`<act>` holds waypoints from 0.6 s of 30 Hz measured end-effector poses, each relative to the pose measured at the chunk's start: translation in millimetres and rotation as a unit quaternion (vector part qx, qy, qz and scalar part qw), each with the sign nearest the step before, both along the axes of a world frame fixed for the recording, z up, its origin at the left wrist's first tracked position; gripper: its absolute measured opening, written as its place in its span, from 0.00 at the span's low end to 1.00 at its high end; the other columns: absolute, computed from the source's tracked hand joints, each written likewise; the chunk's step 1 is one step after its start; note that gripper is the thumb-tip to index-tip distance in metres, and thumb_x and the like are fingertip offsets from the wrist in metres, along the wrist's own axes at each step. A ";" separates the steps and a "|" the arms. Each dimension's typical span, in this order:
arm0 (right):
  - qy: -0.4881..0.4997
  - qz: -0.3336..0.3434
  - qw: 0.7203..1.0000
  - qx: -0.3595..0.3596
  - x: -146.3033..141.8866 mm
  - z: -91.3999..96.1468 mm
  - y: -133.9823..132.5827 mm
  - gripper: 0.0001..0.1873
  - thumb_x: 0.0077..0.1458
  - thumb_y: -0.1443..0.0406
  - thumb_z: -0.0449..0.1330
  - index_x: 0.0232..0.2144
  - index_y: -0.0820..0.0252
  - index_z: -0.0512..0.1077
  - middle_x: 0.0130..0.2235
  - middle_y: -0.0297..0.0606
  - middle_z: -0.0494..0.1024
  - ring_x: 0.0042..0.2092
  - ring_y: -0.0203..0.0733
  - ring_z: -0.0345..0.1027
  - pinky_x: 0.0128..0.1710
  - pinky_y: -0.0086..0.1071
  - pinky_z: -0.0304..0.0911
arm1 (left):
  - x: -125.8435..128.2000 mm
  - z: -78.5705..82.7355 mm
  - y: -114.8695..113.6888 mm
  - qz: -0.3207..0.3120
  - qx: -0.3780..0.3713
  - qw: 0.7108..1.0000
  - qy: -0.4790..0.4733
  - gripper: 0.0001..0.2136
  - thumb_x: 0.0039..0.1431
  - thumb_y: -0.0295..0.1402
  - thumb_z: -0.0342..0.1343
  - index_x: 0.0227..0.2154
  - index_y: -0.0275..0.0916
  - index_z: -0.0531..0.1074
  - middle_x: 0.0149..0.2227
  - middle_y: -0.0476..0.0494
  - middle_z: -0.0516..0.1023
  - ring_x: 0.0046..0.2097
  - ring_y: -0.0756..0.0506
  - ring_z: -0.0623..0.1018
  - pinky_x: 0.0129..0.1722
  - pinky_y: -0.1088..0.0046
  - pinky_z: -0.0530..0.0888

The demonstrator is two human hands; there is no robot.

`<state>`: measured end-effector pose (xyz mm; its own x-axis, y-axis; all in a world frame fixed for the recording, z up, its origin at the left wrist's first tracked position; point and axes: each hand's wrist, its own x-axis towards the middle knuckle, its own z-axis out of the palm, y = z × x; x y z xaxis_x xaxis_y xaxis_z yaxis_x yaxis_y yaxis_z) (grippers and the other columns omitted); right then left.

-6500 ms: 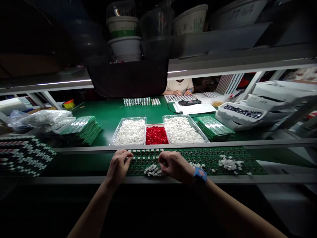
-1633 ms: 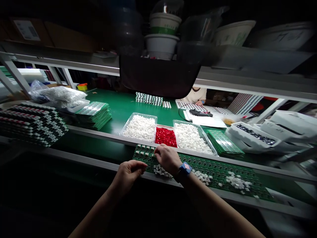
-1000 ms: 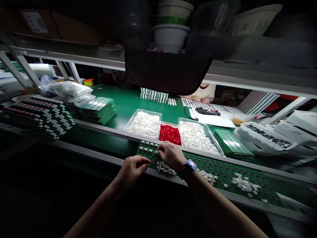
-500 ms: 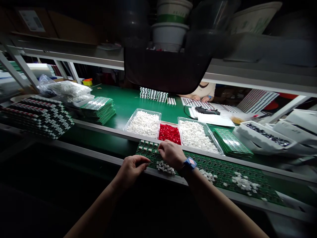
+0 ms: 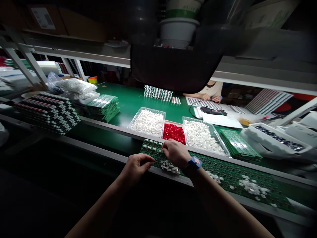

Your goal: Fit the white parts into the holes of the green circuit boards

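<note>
My left hand [image 5: 137,167] is at the near edge of a green circuit board [image 5: 147,152], thumb and forefinger pinched together. Whatever sits between those fingertips is too small to make out. Over the same board, my right hand [image 5: 176,152] bends its fingers down in a pinch beside rows of small white parts [image 5: 150,145] set on the board. Its fingertips are partly hidden, and so is anything in them. A loose heap of white parts [image 5: 169,167] lies on the board between my hands. A blue watch [image 5: 195,162] is on my right wrist.
Behind the board stand two clear trays of white pieces [image 5: 148,122] [image 5: 203,137], with red pieces [image 5: 174,133] between them. Stacked boards [image 5: 104,107] [image 5: 239,143] flank these. More white heaps [image 5: 254,186] lie to the right. A shelf [image 5: 99,56] hangs overhead. Another person's hands [image 5: 210,97] work opposite.
The whole scene has shifted a little to the right in the picture as the camera turned. Both my hands stay pinched at nearly the same places over the board.
</note>
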<state>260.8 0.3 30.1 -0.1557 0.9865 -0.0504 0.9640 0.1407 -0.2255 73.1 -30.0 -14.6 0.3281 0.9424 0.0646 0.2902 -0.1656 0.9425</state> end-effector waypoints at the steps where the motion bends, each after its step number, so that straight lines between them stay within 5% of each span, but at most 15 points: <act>1: -0.002 -0.001 1.000 -0.002 -0.9 0.6 -0.2 0.08 0.55 0.68 0.55 0.31 0.61 0.75 0.37 0.41 0.75 0.37 0.41 0.69 0.32 0.30 0.54 | -0.1 0.0 -0.1 0.000 -0.001 1.000 0.000 0.09 0.53 0.33 0.58 0.33 0.34 0.79 0.33 0.42 0.82 0.35 0.45 0.80 0.36 0.75 0.74; 8: -0.022 -0.007 1.000 0.002 -4.2 1.3 -4.6 0.08 0.56 0.67 0.55 0.32 0.61 0.75 0.38 0.42 0.75 0.37 0.41 0.70 0.33 0.30 0.55 | -0.6 1.9 -0.1 0.003 0.001 1.000 0.010 0.09 0.53 0.33 0.57 0.34 0.35 0.79 0.32 0.43 0.82 0.35 0.45 0.79 0.36 0.74 0.74; 18: 0.076 0.002 0.997 0.034 11.1 -6.2 -1.9 0.05 0.51 0.66 0.61 0.32 0.61 0.75 0.34 0.38 0.76 0.35 0.38 0.68 0.34 0.29 0.57 | 0.0 -0.9 1.7 0.004 -0.007 1.000 0.008 0.09 0.52 0.34 0.58 0.33 0.35 0.78 0.32 0.43 0.82 0.34 0.45 0.79 0.35 0.74 0.73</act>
